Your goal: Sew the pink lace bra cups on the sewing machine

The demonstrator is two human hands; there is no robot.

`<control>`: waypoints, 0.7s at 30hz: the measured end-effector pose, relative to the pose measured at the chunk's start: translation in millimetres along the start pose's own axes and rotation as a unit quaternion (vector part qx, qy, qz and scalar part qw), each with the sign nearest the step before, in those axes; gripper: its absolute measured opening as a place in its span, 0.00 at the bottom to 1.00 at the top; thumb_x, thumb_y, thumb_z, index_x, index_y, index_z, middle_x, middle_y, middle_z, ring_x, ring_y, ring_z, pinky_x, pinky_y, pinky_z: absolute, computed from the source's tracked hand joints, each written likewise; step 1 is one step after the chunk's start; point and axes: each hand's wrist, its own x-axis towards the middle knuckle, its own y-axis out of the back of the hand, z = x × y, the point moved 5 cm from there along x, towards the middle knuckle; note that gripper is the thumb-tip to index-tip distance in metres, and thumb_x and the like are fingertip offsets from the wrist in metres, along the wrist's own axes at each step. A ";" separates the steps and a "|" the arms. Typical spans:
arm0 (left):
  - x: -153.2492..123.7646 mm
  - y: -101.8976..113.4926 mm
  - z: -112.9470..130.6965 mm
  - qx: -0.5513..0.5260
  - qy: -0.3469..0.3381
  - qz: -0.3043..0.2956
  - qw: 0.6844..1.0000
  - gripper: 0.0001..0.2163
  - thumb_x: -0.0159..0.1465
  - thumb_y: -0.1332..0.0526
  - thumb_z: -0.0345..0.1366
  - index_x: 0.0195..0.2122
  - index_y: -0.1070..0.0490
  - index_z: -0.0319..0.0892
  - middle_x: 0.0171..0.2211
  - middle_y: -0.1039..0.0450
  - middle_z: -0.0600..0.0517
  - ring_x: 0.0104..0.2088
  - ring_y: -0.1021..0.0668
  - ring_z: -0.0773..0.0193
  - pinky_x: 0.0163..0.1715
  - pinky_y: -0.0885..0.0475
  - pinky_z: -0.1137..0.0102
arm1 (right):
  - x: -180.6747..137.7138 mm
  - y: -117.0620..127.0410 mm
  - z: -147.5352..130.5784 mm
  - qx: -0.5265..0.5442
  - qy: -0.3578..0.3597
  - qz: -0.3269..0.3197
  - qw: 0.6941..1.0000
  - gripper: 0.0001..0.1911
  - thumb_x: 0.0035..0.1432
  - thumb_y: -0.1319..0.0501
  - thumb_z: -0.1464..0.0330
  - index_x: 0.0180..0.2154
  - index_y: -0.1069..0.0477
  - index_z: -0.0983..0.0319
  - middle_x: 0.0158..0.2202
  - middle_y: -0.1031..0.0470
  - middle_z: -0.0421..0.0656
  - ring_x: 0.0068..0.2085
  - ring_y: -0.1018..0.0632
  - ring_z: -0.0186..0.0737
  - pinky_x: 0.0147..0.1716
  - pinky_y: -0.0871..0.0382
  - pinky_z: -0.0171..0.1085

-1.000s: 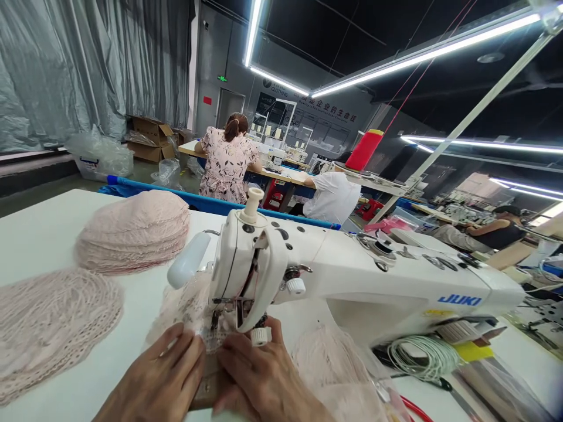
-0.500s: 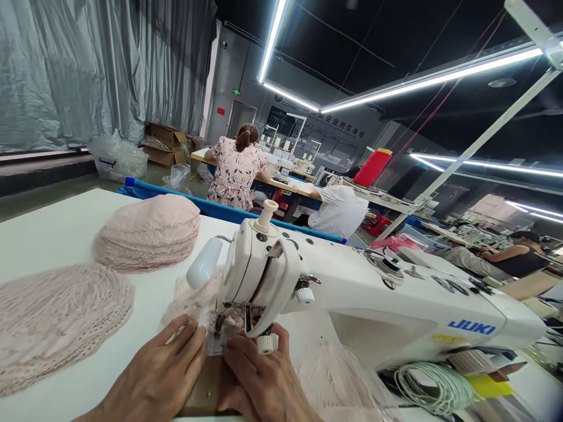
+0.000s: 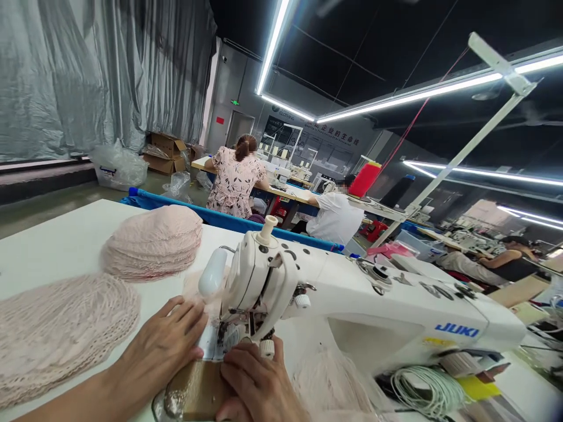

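Note:
A white JUKI sewing machine stands before me. My left hand lies left of the needle area, fingers stretched out and flat. Its fingertips touch pale pink lace fabric that stretches behind the needle area. Close to the presser foot, on the right, my right hand has its fingers bent and pressed together. What they hold, if anything, is hidden. Between the hands shows the metal needle plate with a brown panel in front of it.
Two stacks of pale pink lace pieces, a farther stack and a nearer stack, lie left on the white table. More pink fabric lies under the machine arm, near a coiled pale green cord. People sit at other machines beyond.
My left hand has moved slightly up and left, away from the needle plate, uncovering more of the brown panel. The lace by the needle has shifted back. My right hand stays near the presser foot.

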 end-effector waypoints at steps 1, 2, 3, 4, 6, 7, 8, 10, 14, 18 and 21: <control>0.0 -0.6 -0.6 -0.004 0.002 -0.004 1.000 0.13 0.63 0.35 0.43 0.47 0.27 0.45 0.50 0.24 0.51 0.50 0.25 0.56 0.57 0.42 0.59 | 0.1 0.4 -0.4 -0.002 0.004 0.006 1.000 0.29 0.70 0.59 0.49 0.37 0.29 0.61 0.33 0.19 0.41 0.29 0.24 0.36 0.44 0.43 0.43; -0.3 -0.6 -1.3 -0.005 0.002 -0.004 1.000 0.13 0.64 0.36 0.44 0.47 0.28 0.46 0.51 0.24 0.50 0.51 0.25 0.55 0.57 0.42 0.58 | 0.5 0.5 -0.9 -0.002 0.006 0.005 1.000 0.29 0.70 0.60 0.49 0.37 0.29 0.61 0.34 0.19 0.40 0.28 0.24 0.35 0.44 0.43 0.43; -0.8 -0.3 -2.0 -0.003 0.000 -0.002 1.000 0.13 0.65 0.37 0.45 0.48 0.28 0.46 0.53 0.25 0.50 0.52 0.26 0.54 0.58 0.42 0.56 | 1.0 0.6 -1.3 -0.001 0.008 0.001 1.000 0.29 0.70 0.59 0.49 0.37 0.29 0.61 0.34 0.19 0.40 0.28 0.25 0.34 0.44 0.43 0.43; -1.6 0.2 -2.6 0.002 -0.002 0.002 1.000 0.14 0.66 0.38 0.46 0.49 0.28 0.46 0.54 0.26 0.49 0.54 0.27 0.53 0.58 0.43 0.55 | 1.6 0.7 -1.7 0.001 0.008 -0.004 1.000 0.28 0.70 0.58 0.49 0.37 0.29 0.61 0.34 0.20 0.39 0.27 0.25 0.34 0.44 0.43 0.43; -3.3 1.2 -3.7 0.020 -0.009 0.014 1.000 0.17 0.66 0.41 0.49 0.51 0.29 0.47 0.56 0.27 0.48 0.55 0.28 0.51 0.59 0.43 0.53 | 2.0 1.1 -2.2 0.005 0.006 -0.005 1.000 0.28 0.70 0.57 0.49 0.37 0.29 0.61 0.33 0.20 0.38 0.27 0.25 0.34 0.45 0.44 0.43; -4.0 1.0 -4.2 0.029 -0.009 0.019 0.999 0.17 0.67 0.41 0.50 0.51 0.28 0.47 0.56 0.27 0.47 0.55 0.27 0.50 0.59 0.43 0.53 | 1.6 1.3 -2.3 0.006 0.005 -0.001 1.000 0.28 0.70 0.57 0.49 0.37 0.29 0.61 0.32 0.20 0.38 0.27 0.26 0.33 0.45 0.44 0.42; -4.4 -0.2 -4.5 0.035 -0.012 0.018 0.999 0.18 0.67 0.43 0.51 0.51 0.28 0.47 0.56 0.27 0.47 0.55 0.27 0.49 0.58 0.42 0.52 | 0.6 1.4 -2.2 0.006 0.006 0.007 1.000 0.29 0.70 0.58 0.49 0.36 0.29 0.61 0.32 0.20 0.38 0.27 0.26 0.33 0.45 0.44 0.42; -3.6 -1.3 -5.2 0.035 -0.016 0.038 0.999 0.22 0.68 0.49 0.55 0.49 0.26 0.48 0.54 0.25 0.46 0.53 0.25 0.48 0.56 0.40 0.52 | -3.0 -0.9 -1.4 0.000 0.006 0.009 1.000 0.30 0.70 0.60 0.49 0.36 0.29 0.61 0.32 0.20 0.39 0.27 0.26 0.33 0.44 0.44 0.43; 1.0 4.3 -4.4 0.016 -0.036 0.133 0.990 0.31 0.69 0.61 0.58 0.43 0.22 0.47 0.48 0.21 0.44 0.46 0.21 0.46 0.50 0.34 0.51 | -8.5 -8.6 0.1 -0.017 -0.002 -0.042 0.999 0.30 0.70 0.58 0.48 0.37 0.28 0.61 0.34 0.20 0.41 0.29 0.24 0.36 0.45 0.42 0.44; -3.7 11.6 9.6 0.069 -0.044 0.148 0.986 0.26 0.71 0.56 0.52 0.47 0.25 0.38 0.49 0.23 0.37 0.46 0.21 0.46 0.49 0.31 0.50 | -3.3 2.6 -2.5 0.001 0.002 -0.036 0.999 0.29 0.71 0.59 0.50 0.38 0.27 0.61 0.34 0.20 0.42 0.35 0.21 0.38 0.48 0.41 0.44; -16.7 10.5 30.5 0.136 -0.053 0.159 0.977 0.27 0.64 0.41 0.55 0.46 0.26 0.31 0.42 0.20 0.33 0.44 0.20 0.41 0.43 0.27 0.51 | -0.5 4.4 -4.9 -0.030 0.061 -0.053 0.996 0.21 0.71 0.52 0.54 0.43 0.26 0.59 0.37 0.19 0.40 0.37 0.20 0.37 0.46 0.39 0.39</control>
